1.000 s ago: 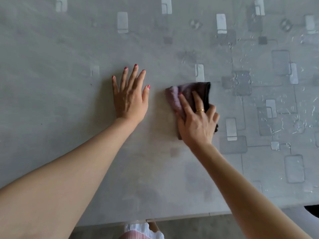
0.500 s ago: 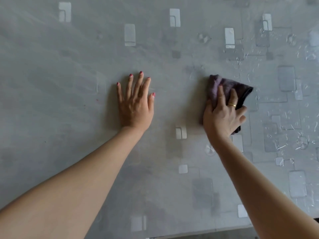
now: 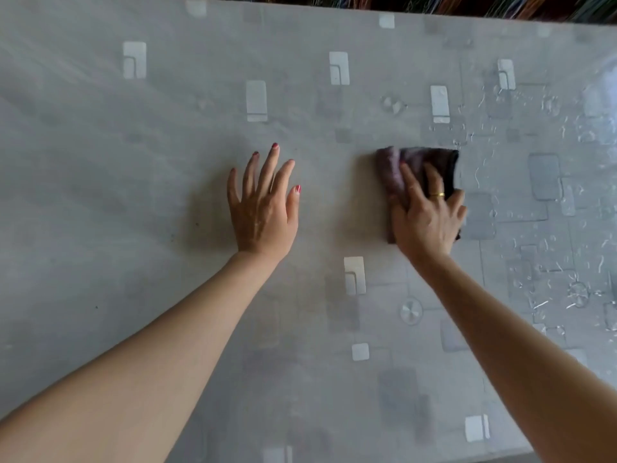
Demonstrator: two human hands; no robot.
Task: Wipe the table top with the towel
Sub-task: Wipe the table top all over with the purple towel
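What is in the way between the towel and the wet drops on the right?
Nothing visible. The right hand presses the towel on the table top; the drops lie right beside it with only bare surface between. The left hand rests flat on the other side.

Pushes the towel (image 3: 424, 158) off to the right with the right hand (image 3: 427, 222), away from the left hand (image 3: 263, 212), then back a little to the left

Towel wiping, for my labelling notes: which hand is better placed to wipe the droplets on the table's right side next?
Right. The right hand presses flat on the towel, just beside the droplets. The left hand rests flat on the table top, apart from the towel.
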